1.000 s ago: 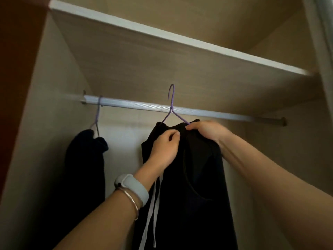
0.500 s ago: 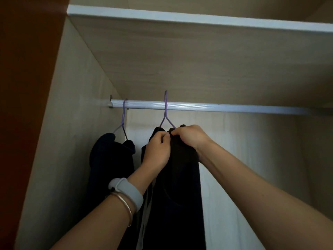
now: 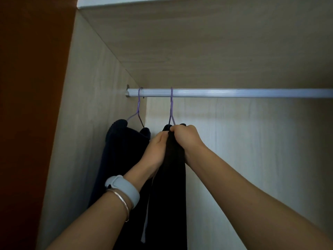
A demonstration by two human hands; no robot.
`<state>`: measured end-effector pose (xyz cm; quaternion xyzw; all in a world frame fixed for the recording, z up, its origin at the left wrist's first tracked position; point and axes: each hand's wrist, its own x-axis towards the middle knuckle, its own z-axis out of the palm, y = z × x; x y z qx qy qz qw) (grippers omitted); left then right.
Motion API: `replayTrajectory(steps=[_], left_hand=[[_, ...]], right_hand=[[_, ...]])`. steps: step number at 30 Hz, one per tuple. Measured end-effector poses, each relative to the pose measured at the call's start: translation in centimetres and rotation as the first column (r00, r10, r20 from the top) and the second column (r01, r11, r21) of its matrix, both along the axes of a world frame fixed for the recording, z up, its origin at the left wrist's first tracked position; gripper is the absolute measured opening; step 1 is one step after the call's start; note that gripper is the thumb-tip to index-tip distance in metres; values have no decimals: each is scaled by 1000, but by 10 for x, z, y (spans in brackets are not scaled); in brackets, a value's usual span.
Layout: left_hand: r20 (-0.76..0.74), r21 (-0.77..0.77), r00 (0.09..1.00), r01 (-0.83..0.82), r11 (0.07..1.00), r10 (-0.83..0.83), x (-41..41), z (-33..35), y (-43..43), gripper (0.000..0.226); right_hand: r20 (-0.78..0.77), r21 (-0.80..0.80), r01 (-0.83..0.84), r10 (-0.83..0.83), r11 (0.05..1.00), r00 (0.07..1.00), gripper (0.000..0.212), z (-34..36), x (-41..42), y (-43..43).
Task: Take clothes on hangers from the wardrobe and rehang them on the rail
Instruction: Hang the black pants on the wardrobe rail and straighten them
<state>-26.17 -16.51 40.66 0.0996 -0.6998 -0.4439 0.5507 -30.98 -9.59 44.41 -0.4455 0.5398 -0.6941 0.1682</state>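
**Item: black garment (image 3: 173, 177) on purple hanger (image 3: 171, 109).**

Handling (judged): soft, limp cloth of modest weight that folds wherever it is squeezed. The thin hanger looks like coated wire, light and slightly springy. The fabric could slide off the sloped shoulders if tugged downward. Best taken at the hanger's neck or shoulders, lifting the hook straight up off the rail (image 3: 234, 92).

Appearance: plain black, matte, bunched narrow at the top and hanging long and straight. A pale drawstring (image 3: 146, 219) trails down its left edge.

Location: inside the wardrobe, hook over the rail toward its left end.

Grip: the right hand (image 3: 187, 139) is closed over the gathered top of the garment just below the hanger neck. The left hand (image 3: 156, 148) is closed on the fabric beside it, the two touching or nearly so.

Adjacent: a second dark garment (image 3: 122, 141) on a matching second hanger (image 3: 138, 107), just left and close to the wardrobe side wall (image 3: 86, 123).

Also noted: grey wristband (image 3: 124, 190) and thin bangle (image 3: 120, 201) on the left wrist; shelf (image 3: 198, 51) above the rail.
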Motion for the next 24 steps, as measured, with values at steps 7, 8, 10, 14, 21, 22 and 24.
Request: replayTrajectory(steps=[7, 8, 10, 14, 21, 22, 24], left_hand=[[7, 10, 1000, -12, 1000, 12, 58, -54, 33, 34], [2, 9, 1000, 27, 1000, -27, 65, -71, 41, 46], [55, -20, 997, 60, 998, -59, 74, -109, 56, 68], [299, 24, 953, -60, 998, 50, 77, -200, 52, 79], [628, 256, 772, -321, 912, 95, 87, -310, 39, 37], [623, 293, 778, -335, 895, 87, 85, -310, 38, 37], [566, 356, 820, -339, 871, 87, 78, -298, 35, 38]], right_hand=[[-107, -73, -77, 68, 994, 992, 35, -41, 8, -7], [-167, -89, -69, 54, 994, 985, 41, -58, 8, -4], [-258, -75, -145, 121, 987, 959, 46, -101, 7, 6], [-189, 143, -413, 435, 899, 881, 63, -194, 0, 24], [-112, 773, -289, 570, 564, 814, 103, -375, -8, 47], [-98, 844, -261, 614, 468, 783, 101, -391, -4, 48], [-209, 872, -119, 582, 474, 786, 67, -414, -1, 39]])
